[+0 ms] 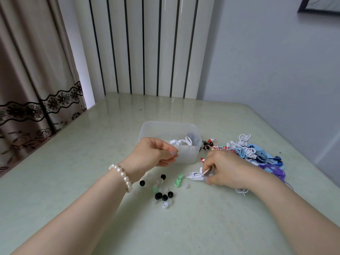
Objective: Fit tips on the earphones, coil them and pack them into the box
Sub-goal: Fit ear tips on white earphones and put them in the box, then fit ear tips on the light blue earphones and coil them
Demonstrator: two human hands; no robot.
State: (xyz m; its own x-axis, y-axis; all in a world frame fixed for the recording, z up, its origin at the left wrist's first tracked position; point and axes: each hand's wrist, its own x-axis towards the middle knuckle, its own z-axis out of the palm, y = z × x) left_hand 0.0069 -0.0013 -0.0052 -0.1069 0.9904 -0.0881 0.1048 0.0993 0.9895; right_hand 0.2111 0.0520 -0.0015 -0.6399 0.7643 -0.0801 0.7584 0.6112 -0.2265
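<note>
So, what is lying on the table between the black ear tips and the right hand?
In the head view, a green ear tip and a clear one lie between the black ear tips and the right hand.

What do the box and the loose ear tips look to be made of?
Box: translucent frosted plastic, semi-matte; the coiled white earphones inside show hazily through its wall. Loose ear tips: probably soft silicone or rubber, small rings in matte black, green and milky clear; softness cannot be confirmed.

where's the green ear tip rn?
In the head view, the green ear tip lies on the table between the two hands, just left of the white cable bundle, right of the scattered black tips.
</note>
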